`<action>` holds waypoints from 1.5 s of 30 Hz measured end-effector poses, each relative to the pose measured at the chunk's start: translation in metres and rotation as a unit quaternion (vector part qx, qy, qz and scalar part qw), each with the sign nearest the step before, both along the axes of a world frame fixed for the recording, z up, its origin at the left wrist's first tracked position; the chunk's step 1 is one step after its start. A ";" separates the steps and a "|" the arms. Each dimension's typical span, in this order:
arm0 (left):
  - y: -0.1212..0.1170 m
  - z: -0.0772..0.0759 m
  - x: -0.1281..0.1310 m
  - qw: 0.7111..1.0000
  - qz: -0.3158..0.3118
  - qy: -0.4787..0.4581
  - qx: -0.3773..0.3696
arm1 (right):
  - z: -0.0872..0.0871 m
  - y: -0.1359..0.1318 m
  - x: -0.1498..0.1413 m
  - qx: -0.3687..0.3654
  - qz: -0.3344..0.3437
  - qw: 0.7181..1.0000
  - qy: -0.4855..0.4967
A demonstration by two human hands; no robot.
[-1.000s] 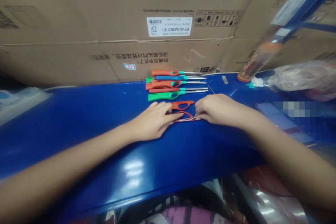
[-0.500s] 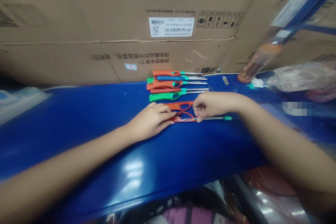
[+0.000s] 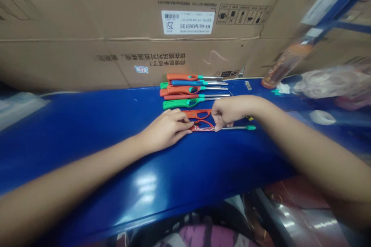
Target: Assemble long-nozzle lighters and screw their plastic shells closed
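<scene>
An open orange lighter shell (image 3: 203, 126) with thin wires inside lies on the blue table (image 3: 116, 123). My left hand (image 3: 168, 128) presses down on its left end, fingers flat. My right hand (image 3: 227, 111) pinches the shell's right end, where a metal tube with a green tip (image 3: 240, 127) sticks out to the right. A second orange shell half (image 3: 198, 114) lies just behind, between my hands. Farther back, several finished long-nosed lighters (image 3: 188, 90) in orange, blue and green lie stacked side by side.
Large cardboard boxes (image 3: 145, 27) wall off the back of the table. At the right are a packaged orange lighter (image 3: 285, 63) leaning on the boxes, a plastic bag (image 3: 333, 83) and a roll of white tape (image 3: 321, 117). A small metal part (image 3: 246, 85) lies near the boxes.
My right hand drew back to the left along the shell, uncovering the metal tube with the green tip. My left hand stayed on the shell's left end.
</scene>
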State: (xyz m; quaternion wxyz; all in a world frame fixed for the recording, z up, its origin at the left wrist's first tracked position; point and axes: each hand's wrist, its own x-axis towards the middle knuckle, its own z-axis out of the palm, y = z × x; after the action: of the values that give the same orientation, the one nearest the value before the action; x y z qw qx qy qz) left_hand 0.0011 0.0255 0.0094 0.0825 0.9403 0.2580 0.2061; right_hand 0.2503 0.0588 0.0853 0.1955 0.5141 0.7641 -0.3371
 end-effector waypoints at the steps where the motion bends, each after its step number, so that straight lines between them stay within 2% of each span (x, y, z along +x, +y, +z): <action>1: -0.001 0.000 0.000 1.000 0.002 0.000 0.000 | 0.001 0.000 0.001 -0.003 0.000 1.000 0.005; 3: -0.002 0.001 0.001 1.000 0.007 0.001 0.005 | 0.004 -0.003 0.004 0.018 0.014 1.000 0.018; 7: -0.003 0.001 -0.001 1.000 0.009 0.001 0.019 | 0.002 -0.016 0.005 0.118 0.055 0.989 0.070; 13: -0.004 -0.004 -0.003 0.999 0.031 -0.017 0.037 | -0.031 -0.022 0.003 0.227 0.039 0.961 0.155; 18: -0.005 -0.005 -0.003 0.998 0.034 -0.039 0.032 | -0.044 -0.018 0.005 0.203 0.015 0.956 0.213; 22: -0.004 -0.006 -0.004 0.998 0.029 -0.053 0.022 | -0.045 -0.019 0.002 0.241 -0.001 0.952 0.189; 24: -0.004 -0.006 -0.004 0.998 0.028 -0.055 0.019 | -0.046 -0.019 0.001 0.242 0.002 0.950 0.195; 29: -0.003 -0.006 -0.004 0.998 0.026 -0.058 0.007 | -0.046 -0.016 0.004 0.184 0.002 0.951 0.250; 35: -0.002 -0.006 -0.003 0.997 0.008 -0.074 -0.007 | -0.050 -0.012 0.004 0.212 0.024 0.940 0.267; 45: -0.006 -0.001 -0.001 0.997 0.007 -0.031 0.064 | -0.048 -0.013 0.005 0.222 0.037 0.941 0.251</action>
State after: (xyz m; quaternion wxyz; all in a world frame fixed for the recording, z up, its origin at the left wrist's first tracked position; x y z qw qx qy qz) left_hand -0.0002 0.0199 0.0080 0.0287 0.9350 0.2485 0.2514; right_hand 0.2553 0.0454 0.0370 -0.1093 0.4147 0.8623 -0.2691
